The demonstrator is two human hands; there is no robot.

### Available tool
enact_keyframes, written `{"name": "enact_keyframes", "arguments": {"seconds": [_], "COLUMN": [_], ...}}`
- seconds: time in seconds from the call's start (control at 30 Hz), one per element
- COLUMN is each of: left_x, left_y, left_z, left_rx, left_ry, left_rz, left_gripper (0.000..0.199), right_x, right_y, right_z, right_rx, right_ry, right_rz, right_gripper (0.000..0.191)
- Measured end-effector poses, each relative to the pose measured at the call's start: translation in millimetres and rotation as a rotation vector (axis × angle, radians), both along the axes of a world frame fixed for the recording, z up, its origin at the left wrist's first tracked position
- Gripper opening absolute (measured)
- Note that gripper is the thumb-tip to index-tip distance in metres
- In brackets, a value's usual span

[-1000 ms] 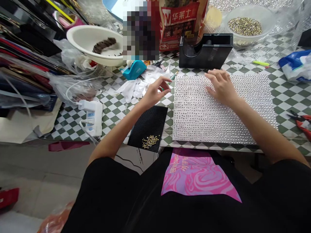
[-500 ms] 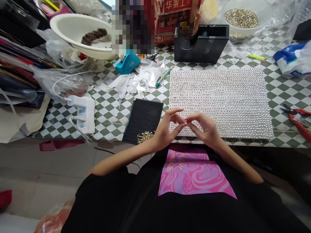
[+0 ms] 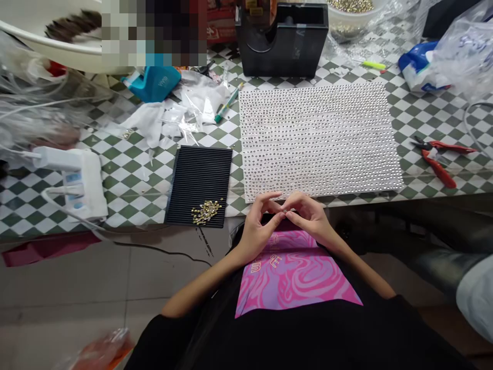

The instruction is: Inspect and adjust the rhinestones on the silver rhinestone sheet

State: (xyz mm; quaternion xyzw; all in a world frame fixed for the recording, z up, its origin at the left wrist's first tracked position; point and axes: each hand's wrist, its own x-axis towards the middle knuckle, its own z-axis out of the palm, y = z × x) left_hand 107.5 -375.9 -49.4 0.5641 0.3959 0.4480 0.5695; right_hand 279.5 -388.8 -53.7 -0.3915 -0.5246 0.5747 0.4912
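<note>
My left hand (image 3: 257, 229) and my right hand (image 3: 311, 218) meet at their fingertips at the table's front edge, just above my lap. Pinched between both thumbs and forefingers is a tiny shiny rhinestone (image 3: 285, 210), too small to make out in detail. Beyond the hands lies a white sheet (image 3: 321, 139) covered with rows of small glittering stones. To the left, a black ribbed tray (image 3: 202, 174) carries a small heap of gold rhinestones (image 3: 207, 211) near its front edge.
A black tape dispenser (image 3: 283, 49) stands behind the sheet, with a teal one (image 3: 156, 83) to its left. Red-handled pliers (image 3: 437, 156) lie at right. A power strip (image 3: 87, 180) with cables sits at left; a bowl of stones (image 3: 348, 15) is at the back.
Both hands have come back from over the sheet's front edge towards my body, still pinching together. The camera view has shifted, baring the whole heap on the tray.
</note>
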Motion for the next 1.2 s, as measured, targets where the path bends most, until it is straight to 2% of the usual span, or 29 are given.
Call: {"name": "enact_keyframes", "arguments": {"seconds": [0.2,0.3,0.4,0.5,0.6,0.67,0.77,0.87,1.0,1.2], "left_x": [8,10,8,1,-7,-10,-10,-9,-7,-8], "left_y": [1,3,7,17,30,36,41,40,39,38], "left_z": [-2.1,-5.2,-11.7,-21.6,-32.8,-39.1,-45.0,-46.6,-45.2,-47.0], "left_rx": [0.037,0.127,0.286,0.545,0.791,0.862,0.867,0.864,0.867,0.874], "left_ry": [0.002,0.059,0.202,0.379,0.560,0.644,0.689,0.678,0.681,0.723], "left_rz": [-0.038,-0.029,0.041,0.163,0.305,0.391,0.461,0.449,0.427,0.429], "left_gripper": [0.031,0.033,0.033,0.034,0.035,0.034,0.034,0.037,0.041,0.040], "right_x": [5,15,38,78,127,157,188,199,200,203], "right_y": [-2,2,8,15,17,15,8,-1,-12,-19], "right_z": [1.9,7.8,13.4,16.5,16.2,13.7,6.0,-4.8,-18.1,-28.5], "right_rx": [0.046,0.089,0.131,0.167,0.201,0.198,0.179,0.132,0.113,0.100], "right_ry": [-0.145,-0.167,-0.182,-0.236,-0.330,-0.393,-0.472,-0.570,-0.649,-0.712], "right_rz": [-0.093,-0.145,-0.260,-0.481,-0.810,-1.018,-1.180,-1.226,-1.194,-1.206], "right_gripper": [0.014,0.012,0.007,0.008,0.016,0.024,0.029,0.031,0.025,0.021]}}
